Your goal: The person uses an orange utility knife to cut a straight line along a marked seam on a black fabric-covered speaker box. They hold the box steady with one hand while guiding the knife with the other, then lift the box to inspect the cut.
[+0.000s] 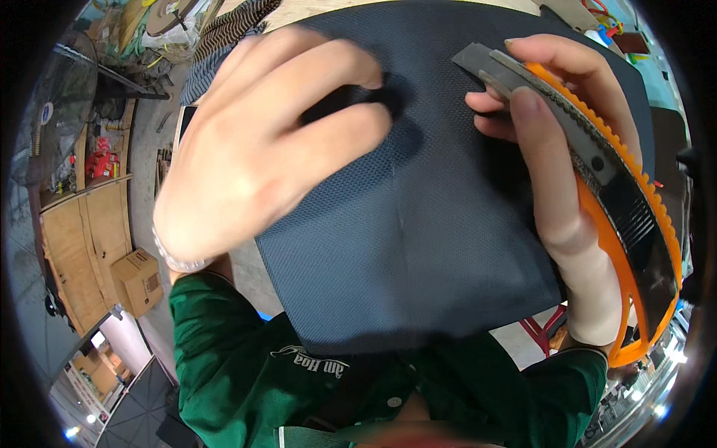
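Observation:
A large sheet of dark blue-black textured fabric spreads out in front of me, with a faint seam or crease line down its middle. Over its left part is my left hand, slightly blurred, its fingers curved and a gap showing between thumb and forefinger. Nothing is visible in that gap except dark shadow on the cloth. On the right, my right hand grips an orange and black utility knife. The knife's blade is extended and points to the upper left, above the fabric.
Striped cloth lies behind my left hand at the table's far edge. To the left are a fan, a wooden cabinet and a cardboard box on the floor. A red stool frame shows below the fabric at right.

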